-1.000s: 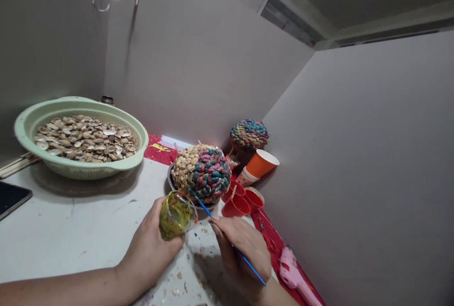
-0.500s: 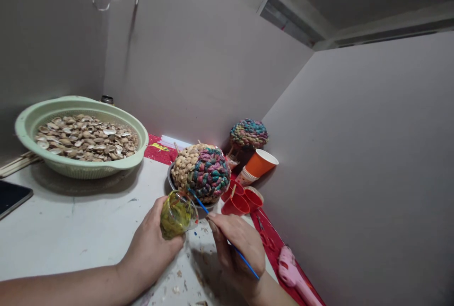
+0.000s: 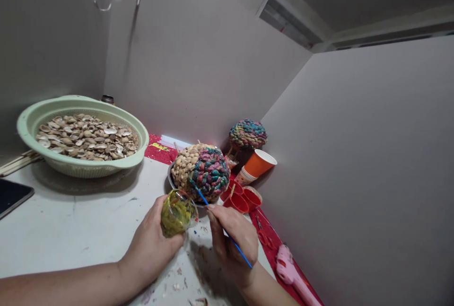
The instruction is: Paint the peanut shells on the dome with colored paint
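My left hand (image 3: 151,242) is wrapped round a clear plastic cup (image 3: 177,214) smeared inside with yellow-green paint, tilted to the right. Between the closed fingers of my right hand (image 3: 234,240) is a thin blue paintbrush (image 3: 239,250). Its tip meets the lower front of a rounded, shell-covered piece (image 3: 200,171). That piece is bare tan on its left and painted teal, purple and pink on its right. It rests in a metal bowl (image 3: 170,176), mostly hidden beneath it.
A green basket (image 3: 136,160) full of shells stands at left, near a phone (image 3: 14,197). Behind the work are a second painted shell piece (image 3: 248,134), orange paper cups (image 3: 258,166) and red cups (image 3: 236,203). Red scissors (image 3: 265,238) and a pink glue gun (image 3: 292,273) lie at right.
My right hand and the paintbrush have moved slightly up, bringing the tip higher on the painted shell piece. My left hand with the cup stays almost where it was.
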The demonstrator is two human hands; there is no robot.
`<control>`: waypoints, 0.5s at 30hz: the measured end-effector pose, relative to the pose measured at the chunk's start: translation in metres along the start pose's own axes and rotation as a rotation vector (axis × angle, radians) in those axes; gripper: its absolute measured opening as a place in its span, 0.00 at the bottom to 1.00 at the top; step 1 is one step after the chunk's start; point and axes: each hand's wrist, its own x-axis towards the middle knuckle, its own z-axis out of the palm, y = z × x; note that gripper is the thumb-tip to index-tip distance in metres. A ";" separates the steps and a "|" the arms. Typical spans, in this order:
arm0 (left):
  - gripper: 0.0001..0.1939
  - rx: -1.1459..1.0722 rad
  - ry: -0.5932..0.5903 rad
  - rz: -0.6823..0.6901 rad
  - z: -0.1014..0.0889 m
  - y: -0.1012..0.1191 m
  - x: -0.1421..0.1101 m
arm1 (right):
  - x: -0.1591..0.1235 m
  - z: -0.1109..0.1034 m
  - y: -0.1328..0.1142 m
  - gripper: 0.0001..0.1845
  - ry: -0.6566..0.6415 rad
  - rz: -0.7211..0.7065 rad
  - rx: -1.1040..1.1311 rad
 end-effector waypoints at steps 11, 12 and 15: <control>0.29 -0.046 -0.022 0.000 -0.001 -0.001 0.000 | -0.010 -0.002 0.005 0.20 0.043 -0.050 0.007; 0.30 -0.050 -0.021 0.002 -0.001 -0.001 0.000 | -0.010 -0.002 0.006 0.20 0.042 -0.058 0.006; 0.31 -0.051 -0.014 0.014 -0.001 -0.003 0.000 | -0.007 -0.003 0.008 0.19 0.041 -0.074 -0.009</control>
